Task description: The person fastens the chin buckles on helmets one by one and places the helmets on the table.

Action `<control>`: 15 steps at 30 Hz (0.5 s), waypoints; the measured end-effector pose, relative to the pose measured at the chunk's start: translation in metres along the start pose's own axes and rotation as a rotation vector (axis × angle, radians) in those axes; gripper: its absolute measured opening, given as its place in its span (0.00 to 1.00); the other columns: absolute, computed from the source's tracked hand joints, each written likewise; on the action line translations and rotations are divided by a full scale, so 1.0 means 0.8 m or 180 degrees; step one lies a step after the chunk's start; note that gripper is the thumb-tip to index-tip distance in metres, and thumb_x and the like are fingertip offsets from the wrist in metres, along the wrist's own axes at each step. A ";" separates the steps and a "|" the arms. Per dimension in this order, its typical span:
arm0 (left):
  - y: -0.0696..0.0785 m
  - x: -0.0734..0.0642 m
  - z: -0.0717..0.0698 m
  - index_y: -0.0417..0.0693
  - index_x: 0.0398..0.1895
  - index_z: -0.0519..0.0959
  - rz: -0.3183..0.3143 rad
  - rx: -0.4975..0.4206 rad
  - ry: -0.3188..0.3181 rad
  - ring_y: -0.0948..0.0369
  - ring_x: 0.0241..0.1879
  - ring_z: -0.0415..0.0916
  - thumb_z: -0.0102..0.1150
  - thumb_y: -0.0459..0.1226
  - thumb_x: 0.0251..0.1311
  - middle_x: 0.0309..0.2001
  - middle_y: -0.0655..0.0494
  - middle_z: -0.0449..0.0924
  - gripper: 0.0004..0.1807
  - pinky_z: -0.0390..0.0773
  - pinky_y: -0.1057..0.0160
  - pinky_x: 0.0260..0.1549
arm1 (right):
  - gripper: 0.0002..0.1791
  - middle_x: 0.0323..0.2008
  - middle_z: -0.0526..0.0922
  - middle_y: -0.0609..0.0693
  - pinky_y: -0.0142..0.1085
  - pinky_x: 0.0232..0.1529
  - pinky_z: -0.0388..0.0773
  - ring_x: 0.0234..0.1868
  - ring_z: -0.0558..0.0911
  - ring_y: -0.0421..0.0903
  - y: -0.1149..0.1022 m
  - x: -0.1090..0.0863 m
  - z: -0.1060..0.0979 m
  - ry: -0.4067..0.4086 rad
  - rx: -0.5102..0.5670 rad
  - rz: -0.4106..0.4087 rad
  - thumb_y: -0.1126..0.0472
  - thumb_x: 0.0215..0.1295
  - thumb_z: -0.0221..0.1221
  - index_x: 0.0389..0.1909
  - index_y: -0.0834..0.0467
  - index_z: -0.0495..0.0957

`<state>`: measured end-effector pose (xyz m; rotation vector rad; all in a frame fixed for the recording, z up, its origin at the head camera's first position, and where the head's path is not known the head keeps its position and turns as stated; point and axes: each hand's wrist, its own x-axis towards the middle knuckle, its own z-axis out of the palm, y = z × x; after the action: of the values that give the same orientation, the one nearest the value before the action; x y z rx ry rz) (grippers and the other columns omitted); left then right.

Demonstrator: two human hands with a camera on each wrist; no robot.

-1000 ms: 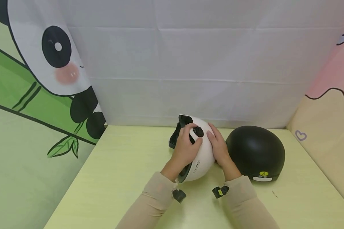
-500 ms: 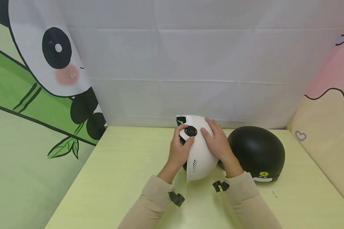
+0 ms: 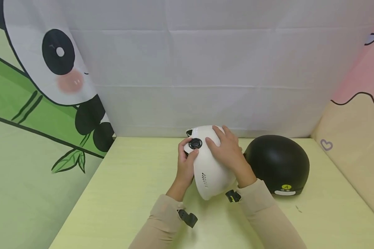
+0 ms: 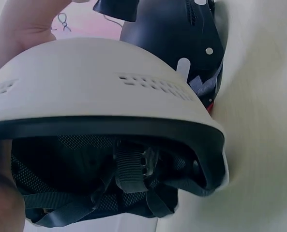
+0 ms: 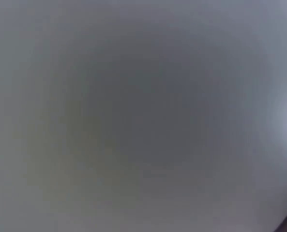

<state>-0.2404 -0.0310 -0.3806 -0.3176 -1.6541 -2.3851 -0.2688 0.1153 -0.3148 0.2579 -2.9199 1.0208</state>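
Note:
A white helmet is tilted on its side above the table, between my two hands. My left hand grips its rim at the left, thumb and fingers on either side of a round black knob-like piece. My right hand rests on the shell's upper right with fingers spread and fairly straight. The left wrist view looks into the helmet, where black straps and dark padding show. The shell's blurred white surface fills nearly all of the right wrist view.
A black helmet with a yellow "A" sticker stands on the table just right of my right hand. A white cloth hangs behind the pale yellow table. Printed cloths flank both sides.
The white helmet has turned, so its open side now faces away to the left and more outer shell shows. Both hands have shifted slightly left with it.

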 end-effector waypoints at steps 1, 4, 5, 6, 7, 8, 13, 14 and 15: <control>0.000 0.000 -0.003 0.45 0.65 0.56 -0.0006 -0.0043 0.0008 0.54 0.50 0.75 0.43 0.33 0.68 0.62 0.40 0.66 0.24 0.79 0.59 0.43 | 0.36 0.75 0.48 0.57 0.74 0.55 0.53 0.72 0.47 0.63 -0.003 0.001 0.002 -0.0010 -0.0041 0.0022 0.38 0.70 0.47 0.75 0.46 0.57; 0.000 -0.002 -0.012 0.46 0.65 0.55 -0.0043 -0.0137 0.0041 0.55 0.51 0.75 0.43 0.33 0.68 0.63 0.40 0.65 0.23 0.78 0.60 0.45 | 0.36 0.75 0.48 0.57 0.74 0.54 0.52 0.72 0.48 0.64 -0.012 0.004 0.008 -0.0010 -0.0163 0.0022 0.38 0.69 0.47 0.75 0.45 0.58; 0.001 -0.001 -0.015 0.46 0.65 0.55 -0.0048 -0.0159 0.0055 0.55 0.52 0.74 0.43 0.33 0.69 0.63 0.41 0.65 0.23 0.77 0.60 0.46 | 0.36 0.75 0.48 0.57 0.74 0.54 0.52 0.71 0.48 0.65 -0.015 0.005 0.010 -0.0003 -0.0189 0.0012 0.37 0.69 0.47 0.75 0.45 0.58; 0.001 -0.002 -0.018 0.46 0.65 0.55 -0.0058 -0.0176 0.0063 0.55 0.52 0.74 0.42 0.32 0.69 0.63 0.41 0.64 0.22 0.77 0.60 0.46 | 0.36 0.75 0.49 0.57 0.74 0.54 0.52 0.71 0.49 0.66 -0.018 0.005 0.012 0.0006 -0.0224 -0.0004 0.37 0.69 0.47 0.75 0.45 0.58; 0.002 -0.002 -0.020 0.46 0.65 0.55 -0.0072 -0.0189 0.0066 0.56 0.53 0.73 0.42 0.32 0.69 0.64 0.41 0.64 0.22 0.77 0.61 0.47 | 0.36 0.75 0.49 0.57 0.74 0.54 0.53 0.71 0.49 0.66 -0.021 0.005 0.014 0.0019 -0.0246 -0.0010 0.37 0.69 0.47 0.75 0.45 0.58; 0.004 -0.002 -0.022 0.46 0.65 0.55 -0.0099 -0.0196 0.0064 0.56 0.53 0.73 0.41 0.32 0.70 0.64 0.41 0.63 0.22 0.76 0.61 0.47 | 0.36 0.75 0.49 0.57 0.74 0.53 0.53 0.71 0.49 0.66 -0.023 0.006 0.015 0.0035 -0.0272 -0.0012 0.36 0.69 0.47 0.75 0.45 0.59; 0.018 0.000 -0.024 0.42 0.66 0.54 -0.0246 -0.0051 0.0051 0.56 0.55 0.71 0.40 0.31 0.70 0.65 0.40 0.62 0.22 0.74 0.63 0.49 | 0.36 0.75 0.50 0.57 0.73 0.54 0.53 0.71 0.49 0.66 -0.027 0.007 0.018 0.0070 -0.0272 0.0017 0.36 0.69 0.47 0.75 0.45 0.59; 0.022 0.000 -0.023 0.42 0.66 0.54 -0.0277 -0.0022 0.0057 0.56 0.54 0.71 0.40 0.31 0.70 0.65 0.39 0.62 0.22 0.74 0.63 0.49 | 0.36 0.75 0.49 0.57 0.73 0.54 0.52 0.71 0.49 0.66 -0.026 0.008 0.018 0.0060 -0.0251 0.0017 0.36 0.69 0.46 0.75 0.45 0.59; 0.024 0.001 -0.024 0.41 0.66 0.54 -0.0305 0.0010 0.0065 0.56 0.54 0.71 0.41 0.30 0.70 0.65 0.39 0.63 0.23 0.74 0.63 0.49 | 0.36 0.75 0.49 0.57 0.73 0.54 0.52 0.71 0.49 0.65 -0.026 0.008 0.017 0.0045 -0.0216 0.0004 0.36 0.69 0.46 0.75 0.46 0.58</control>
<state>-0.2360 -0.0553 -0.3696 -0.2174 -1.7004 -2.4454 -0.2712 0.0902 -0.3124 0.2453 -2.9355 0.9177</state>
